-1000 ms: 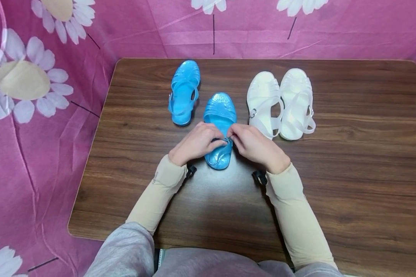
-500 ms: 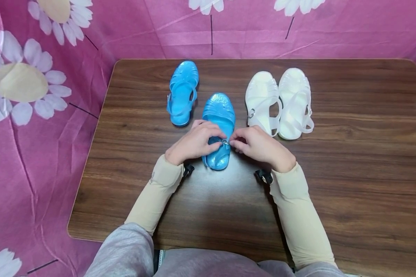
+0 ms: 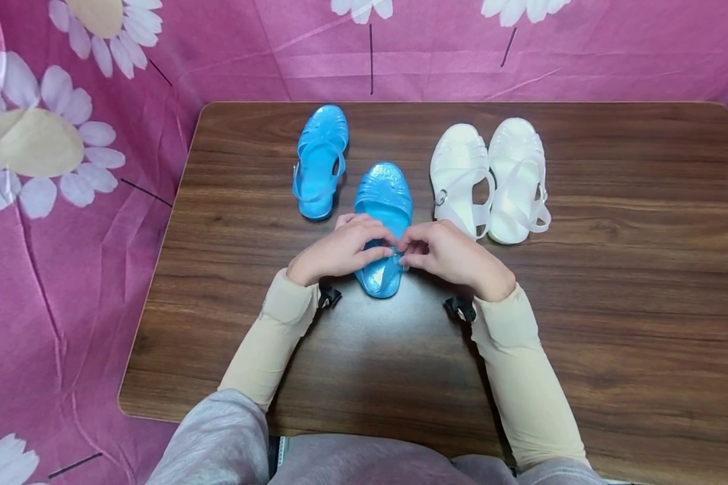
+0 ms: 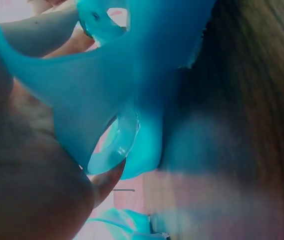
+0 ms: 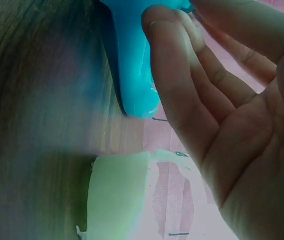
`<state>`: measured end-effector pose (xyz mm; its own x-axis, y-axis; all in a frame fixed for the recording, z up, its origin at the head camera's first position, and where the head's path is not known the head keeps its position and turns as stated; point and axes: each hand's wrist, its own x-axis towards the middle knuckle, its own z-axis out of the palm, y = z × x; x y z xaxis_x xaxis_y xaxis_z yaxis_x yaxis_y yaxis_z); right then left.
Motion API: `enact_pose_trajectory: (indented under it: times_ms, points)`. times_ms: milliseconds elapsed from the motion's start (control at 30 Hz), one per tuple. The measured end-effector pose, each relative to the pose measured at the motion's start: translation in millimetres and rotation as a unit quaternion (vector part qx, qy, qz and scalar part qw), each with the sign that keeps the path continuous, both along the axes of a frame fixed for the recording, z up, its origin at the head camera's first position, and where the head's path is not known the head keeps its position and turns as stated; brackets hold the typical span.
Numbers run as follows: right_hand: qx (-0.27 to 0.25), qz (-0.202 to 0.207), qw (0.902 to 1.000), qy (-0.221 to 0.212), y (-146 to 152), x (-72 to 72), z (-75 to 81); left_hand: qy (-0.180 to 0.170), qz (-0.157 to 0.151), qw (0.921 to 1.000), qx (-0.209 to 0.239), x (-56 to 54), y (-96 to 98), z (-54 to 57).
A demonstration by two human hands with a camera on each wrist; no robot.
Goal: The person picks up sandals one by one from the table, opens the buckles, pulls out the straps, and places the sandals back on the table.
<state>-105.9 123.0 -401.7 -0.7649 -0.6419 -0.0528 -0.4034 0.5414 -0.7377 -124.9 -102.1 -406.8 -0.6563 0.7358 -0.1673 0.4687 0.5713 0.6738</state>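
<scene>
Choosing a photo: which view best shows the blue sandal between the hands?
Head view: that blue sandal shows toe to heel, partly covered. Left wrist gives a cropped close-up; right wrist, mainly its front part.

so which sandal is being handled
The nearer blue sandal, left hand and right hand at its strap; the other blue sandal sits farther back, the white sandals to the right.

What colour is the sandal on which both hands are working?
The sandal is bright, glossy blue; it shows best in the head view.
</scene>
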Motion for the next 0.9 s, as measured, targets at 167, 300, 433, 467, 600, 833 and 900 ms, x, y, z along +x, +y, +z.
enact_pose_trajectory:
  times_ms: [167, 300, 433, 467, 600, 833, 900]
  points:
    - [-0.012, 0.003, 0.9999, 0.004, 1, 0.2, -1.3, -0.006, -0.005, 0.9996, 0.026, -1.6, -1.5, -3.5]
    - [-0.021, 0.007, 0.9997, 0.004, 1, 0.3, -1.2, 0.004, -0.004, 0.9993, 0.037, -3.1, -2.7, -6.2]
    - [-0.025, 0.01, 0.9996, 0.005, 0, 0.0, -1.1, 0.032, -0.001, 0.9992, 0.025, -3.0, -0.4, -7.6]
    - [-0.024, 0.01, 0.9997, 0.005, 0, 0.1, -1.2, 0.041, -0.003, 0.999, 0.019, -2.5, 0.6, -7.1]
    - [-0.019, 0.011, 0.9997, 0.008, 0, -0.7, -1.4, 0.089, -0.019, 0.9959, -0.003, 1.1, 3.5, -2.2]
    - [-0.01, 0.01, 0.9995, 0.028, 1, -1.0, -3.9, 0.153, -0.053, 0.9851, -0.057, 8.6, 4.3, 10.5]
    - [-0.007, 0.01, 0.9994, 0.034, 1, -0.7, -4.8, 0.165, -0.059, 0.9821, -0.069, 10.3, 5.6, 12.8]
